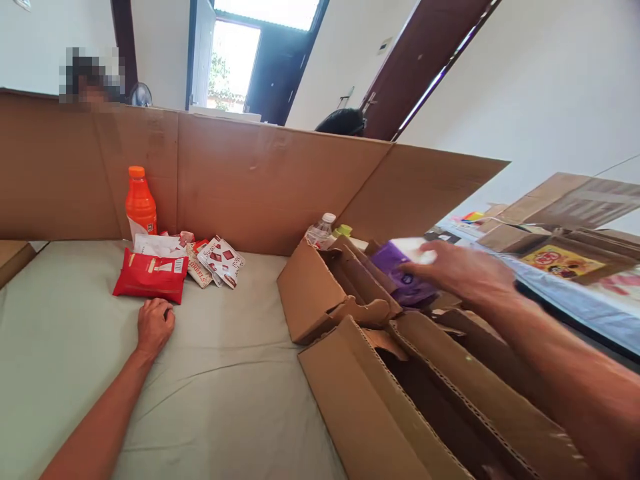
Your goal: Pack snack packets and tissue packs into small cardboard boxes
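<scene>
Holding purple pack (404,283) by cardboard boxes (311,293), right hand (453,265) clamped on it, left hand (156,327) curled closed; likely needs steady grip.

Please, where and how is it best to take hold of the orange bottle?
Probably around the upper body of the bottle, below the cap, coming from the front left and a little above. It stands upright with that rounded part exposed, while packets crowd its base at the front and right, and the cardboard wall is close behind.
</scene>
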Action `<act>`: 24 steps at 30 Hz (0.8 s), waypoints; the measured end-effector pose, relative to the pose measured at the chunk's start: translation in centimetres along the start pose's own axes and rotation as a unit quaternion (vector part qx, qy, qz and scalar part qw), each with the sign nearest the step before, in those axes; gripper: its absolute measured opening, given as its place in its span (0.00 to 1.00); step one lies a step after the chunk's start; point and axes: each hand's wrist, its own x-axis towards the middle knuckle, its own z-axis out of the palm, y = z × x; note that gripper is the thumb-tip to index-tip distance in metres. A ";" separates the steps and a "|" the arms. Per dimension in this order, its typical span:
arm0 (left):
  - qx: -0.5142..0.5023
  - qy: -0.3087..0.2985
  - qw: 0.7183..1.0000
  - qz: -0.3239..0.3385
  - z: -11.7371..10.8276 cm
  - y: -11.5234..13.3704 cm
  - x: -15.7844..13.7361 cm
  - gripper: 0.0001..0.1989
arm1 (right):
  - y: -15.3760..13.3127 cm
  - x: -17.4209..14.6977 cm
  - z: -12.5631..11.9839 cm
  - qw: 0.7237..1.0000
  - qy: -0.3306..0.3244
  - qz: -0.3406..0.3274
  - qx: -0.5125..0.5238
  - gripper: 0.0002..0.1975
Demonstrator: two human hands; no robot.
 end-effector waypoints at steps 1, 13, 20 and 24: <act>-0.001 -0.003 1.000 -0.004 0.0 0.1 -0.1 0.13 | -0.4 -0.8 -1.8 0.999 0.037 -0.003 -0.011 0.22; -0.027 0.010 0.999 0.025 -0.9 0.0 0.5 0.12 | -23.5 -12.1 -2.3 0.886 -0.108 -0.381 0.240 0.25; -0.077 0.028 0.991 0.106 -1.0 0.2 1.8 0.11 | -19.7 -8.7 -2.8 0.898 -0.050 -0.319 0.298 0.10; -0.101 0.039 0.989 0.105 -1.1 0.5 1.8 0.14 | -9.6 -4.1 -4.1 0.938 0.006 -0.135 0.318 0.17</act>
